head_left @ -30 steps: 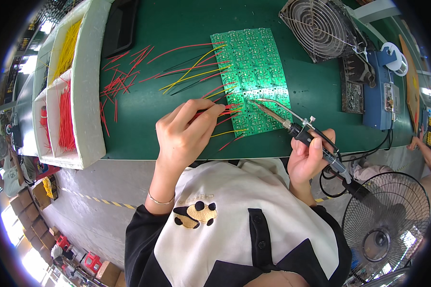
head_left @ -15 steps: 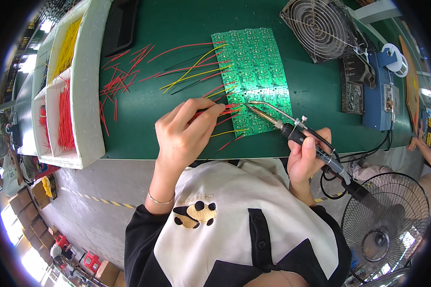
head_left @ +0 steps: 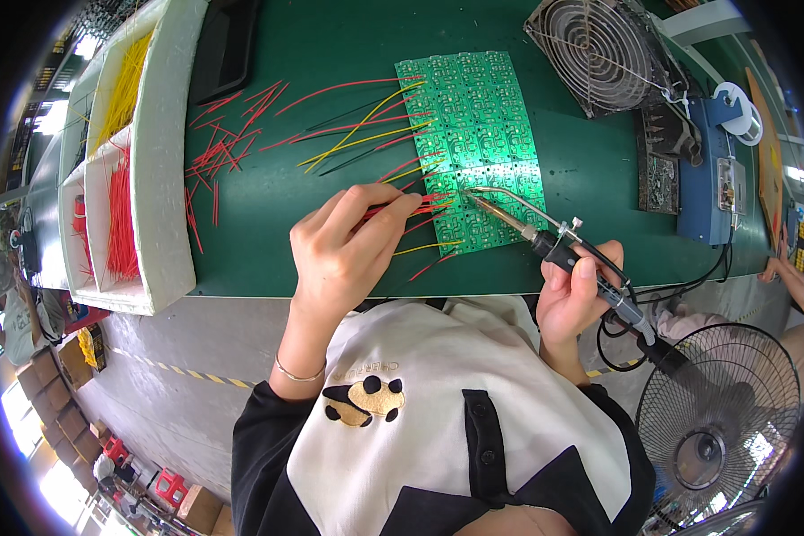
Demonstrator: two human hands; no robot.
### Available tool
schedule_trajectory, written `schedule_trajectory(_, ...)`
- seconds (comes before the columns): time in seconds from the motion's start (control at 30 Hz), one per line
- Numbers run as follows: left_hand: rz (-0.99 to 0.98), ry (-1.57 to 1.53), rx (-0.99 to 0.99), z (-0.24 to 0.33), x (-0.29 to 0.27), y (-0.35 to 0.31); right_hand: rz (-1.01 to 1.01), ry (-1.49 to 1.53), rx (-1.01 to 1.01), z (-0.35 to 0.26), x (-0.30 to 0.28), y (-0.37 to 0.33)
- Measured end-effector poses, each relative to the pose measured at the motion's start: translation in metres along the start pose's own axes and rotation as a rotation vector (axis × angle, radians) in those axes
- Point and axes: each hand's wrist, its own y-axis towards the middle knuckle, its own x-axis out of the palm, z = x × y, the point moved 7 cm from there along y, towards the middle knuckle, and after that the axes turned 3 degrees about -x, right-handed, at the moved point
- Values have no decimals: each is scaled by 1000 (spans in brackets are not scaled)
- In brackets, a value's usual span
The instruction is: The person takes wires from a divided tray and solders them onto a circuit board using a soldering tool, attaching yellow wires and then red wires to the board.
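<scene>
My left hand is closed in a pinch on several red wires, whose ends reach over the left part of a green circuit board panel. In my right hand is a soldering iron with a thin metal solder-feed tube clamped along it. The iron's tip points left over the lower part of the panel, close to the wire ends. Red, yellow and black wires stick out leftward from the panel's left edge. Whether the tip touches the board I cannot tell.
Loose red wires lie left on the green table. Beyond them stands a white foam box of red and yellow wires. At right are a round-grilled fan, a blue solder feeder and a standing fan.
My right hand has shifted the soldering iron slightly right, and its tip now sits a little farther from the wire ends. My left hand has stayed nearly still.
</scene>
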Motion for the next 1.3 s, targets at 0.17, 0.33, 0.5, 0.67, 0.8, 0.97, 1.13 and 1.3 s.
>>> schedule_trajectory(0.17, -9, -1, -1, 1, 0, 1, 6, 157, 16, 5, -5, -1)
schedule_trajectory(0.33, -9, -1, 0, 1, 0, 0, 15, -7, 5, 0, 0, -1)
schedule_trajectory(0.5, -14, -2, -4, 2, 0, 0, 7, 73, 4, 3, -3, -1)
schedule_trajectory(0.67, 3, -2, -26, -2, -2, 0, 28, 42, -41, -2, -1, 1)
schedule_trajectory(0.8, 120, -10, -32, -5, -19, 1, 36, 91, -34, -4, 0, 2)
schedule_trajectory(0.97, 167, 56, -142, -6, -46, -6, 94, 180, 92, 2, 3, -1)
schedule_trajectory(1.13, 152, 24, -152, 1, -51, -9, -58, 197, 57, 1, 27, 0)
schedule_trajectory(1.3, 79, -110, -108, 10, -33, -13, -92, 212, 71, 8, 38, -1)
